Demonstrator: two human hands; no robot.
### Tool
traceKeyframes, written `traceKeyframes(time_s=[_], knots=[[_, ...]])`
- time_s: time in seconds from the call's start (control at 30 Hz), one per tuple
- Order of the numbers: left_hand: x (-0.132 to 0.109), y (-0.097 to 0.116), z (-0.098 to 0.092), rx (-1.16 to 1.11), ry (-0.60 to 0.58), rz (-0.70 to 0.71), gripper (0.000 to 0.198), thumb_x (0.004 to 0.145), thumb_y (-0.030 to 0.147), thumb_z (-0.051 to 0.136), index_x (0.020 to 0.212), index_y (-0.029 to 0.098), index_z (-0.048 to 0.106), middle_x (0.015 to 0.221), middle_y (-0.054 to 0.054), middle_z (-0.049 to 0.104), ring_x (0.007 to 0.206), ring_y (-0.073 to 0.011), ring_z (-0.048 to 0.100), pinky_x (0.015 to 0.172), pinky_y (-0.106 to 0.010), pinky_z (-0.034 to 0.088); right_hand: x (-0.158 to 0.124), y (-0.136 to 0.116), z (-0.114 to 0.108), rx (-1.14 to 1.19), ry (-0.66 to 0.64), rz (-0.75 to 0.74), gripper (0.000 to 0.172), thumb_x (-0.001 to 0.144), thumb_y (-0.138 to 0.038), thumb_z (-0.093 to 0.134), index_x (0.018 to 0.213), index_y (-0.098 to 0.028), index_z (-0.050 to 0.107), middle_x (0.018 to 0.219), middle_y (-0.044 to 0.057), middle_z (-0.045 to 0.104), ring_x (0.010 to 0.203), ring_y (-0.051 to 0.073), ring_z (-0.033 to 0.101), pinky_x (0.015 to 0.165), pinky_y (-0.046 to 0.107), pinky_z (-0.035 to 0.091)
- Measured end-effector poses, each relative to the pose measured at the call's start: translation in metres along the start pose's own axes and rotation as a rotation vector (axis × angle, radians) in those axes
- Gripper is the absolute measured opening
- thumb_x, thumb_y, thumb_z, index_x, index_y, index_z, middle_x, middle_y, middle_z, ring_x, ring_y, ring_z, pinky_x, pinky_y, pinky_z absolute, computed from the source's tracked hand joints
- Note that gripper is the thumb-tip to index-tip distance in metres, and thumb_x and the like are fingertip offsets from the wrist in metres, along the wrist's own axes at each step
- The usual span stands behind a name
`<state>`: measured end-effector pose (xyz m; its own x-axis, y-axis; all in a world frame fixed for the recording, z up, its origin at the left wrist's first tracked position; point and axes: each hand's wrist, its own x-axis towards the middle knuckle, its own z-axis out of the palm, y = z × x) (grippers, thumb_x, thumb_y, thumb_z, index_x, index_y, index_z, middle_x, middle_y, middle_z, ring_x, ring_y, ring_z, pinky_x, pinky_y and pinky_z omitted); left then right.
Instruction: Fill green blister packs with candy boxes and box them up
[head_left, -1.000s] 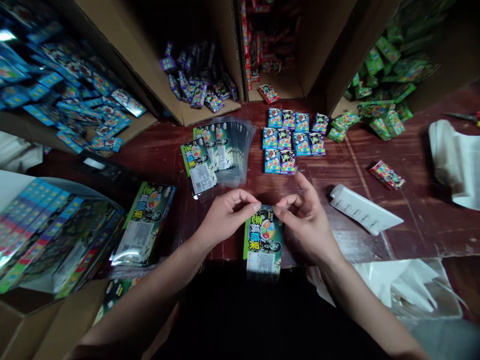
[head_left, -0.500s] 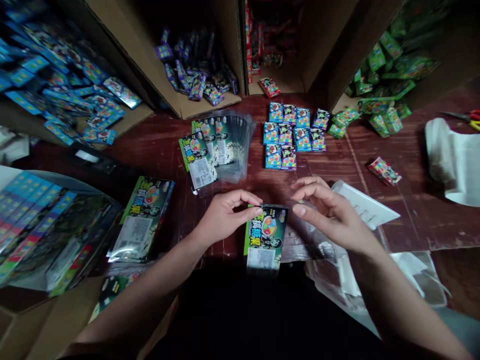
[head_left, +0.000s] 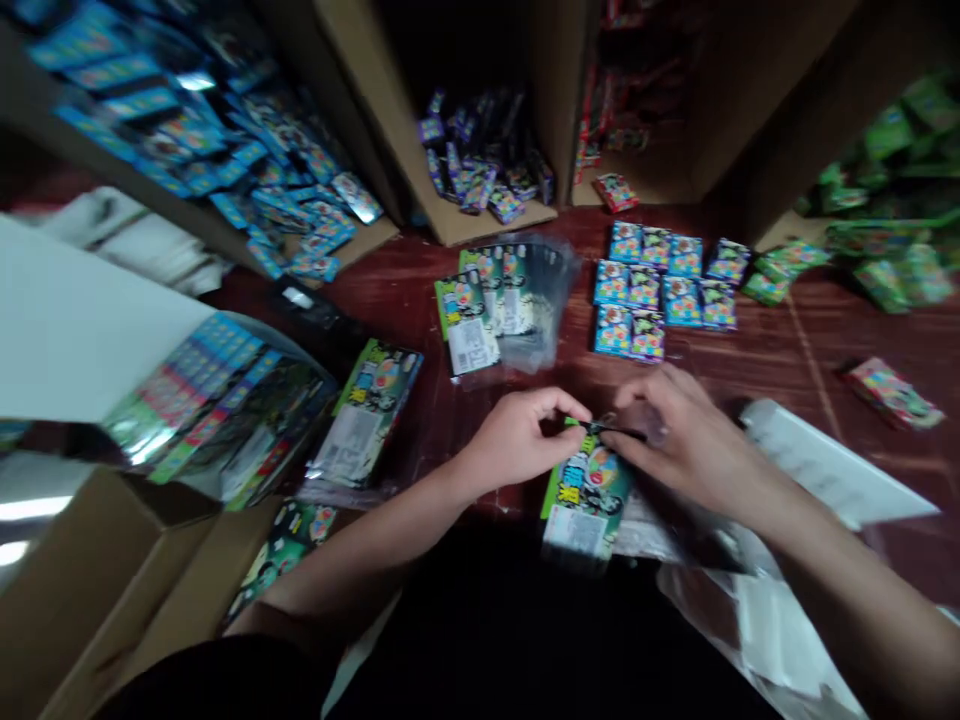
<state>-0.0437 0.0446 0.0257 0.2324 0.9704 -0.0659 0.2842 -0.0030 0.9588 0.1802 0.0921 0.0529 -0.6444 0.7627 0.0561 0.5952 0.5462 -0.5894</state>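
My left hand (head_left: 529,435) pinches the top left corner of a green and black printed packet (head_left: 589,490) at the table's front edge. My right hand (head_left: 667,430) is closed at the packet's top right corner, its fingertips on the top edge; the fingers are slightly blurred. Beyond my hands, a fan of similar cards in clear sleeves (head_left: 517,300) lies on the table. To its right, small blue and purple boxes (head_left: 645,285) lie in rows.
Cartons hold blue boxes (head_left: 292,200), purple boxes (head_left: 480,180), red boxes (head_left: 600,130) and green boxes (head_left: 892,200). A packet stack (head_left: 364,415) lies left, a white sheet (head_left: 832,460) right, and a red box (head_left: 892,392) at the far right.
The view has turned left, so things appear further right. My right hand has closed in on the packet's top edge, where it was apart before. My left hand still pinches the packet.
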Motion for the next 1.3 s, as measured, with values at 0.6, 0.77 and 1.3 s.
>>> traceKeyframes(time_s=[0.6,0.77,1.3], knots=[[-0.128,-0.004,-0.106,1.208,0.557,-0.385,0.069,0.089,0.056,0.064,0.147,0.024,0.048,0.163,-0.018,0.034,0.145,-0.0447,0.036,0.112,-0.067,0.034,0.221,-0.143,0.130,0.207,-0.073,-0.025,0.024,0.101,-0.033,0.051,0.113,-0.018,0.067,0.110,0.011,0.073,0.101,0.026,0.068,0.090,0.040,0.054],[-0.123,-0.029,-0.114,1.230,0.563,-0.371,0.049,0.096,0.040,0.056,0.140,0.018,0.055,0.157,-0.019,0.044,0.145,-0.0419,0.038,0.114,-0.065,0.033,0.178,-0.099,0.125,-0.134,-0.044,-0.363,0.078,0.082,-0.038,0.079,0.150,-0.019,0.046,0.164,0.017,0.033,0.153,0.039,0.023,0.122,0.060,0.024],[0.012,0.009,-0.049,-0.490,0.262,-0.306,0.039,0.081,0.033,0.074,0.115,0.014,0.066,0.105,-0.009,0.075,0.100,-0.0252,0.070,0.092,-0.040,0.055,0.006,-0.030,0.036,-0.013,0.096,-0.508,0.065,0.097,-0.053,0.058,0.150,-0.016,0.047,0.147,0.014,0.058,0.136,0.031,0.056,0.111,0.051,0.051]])
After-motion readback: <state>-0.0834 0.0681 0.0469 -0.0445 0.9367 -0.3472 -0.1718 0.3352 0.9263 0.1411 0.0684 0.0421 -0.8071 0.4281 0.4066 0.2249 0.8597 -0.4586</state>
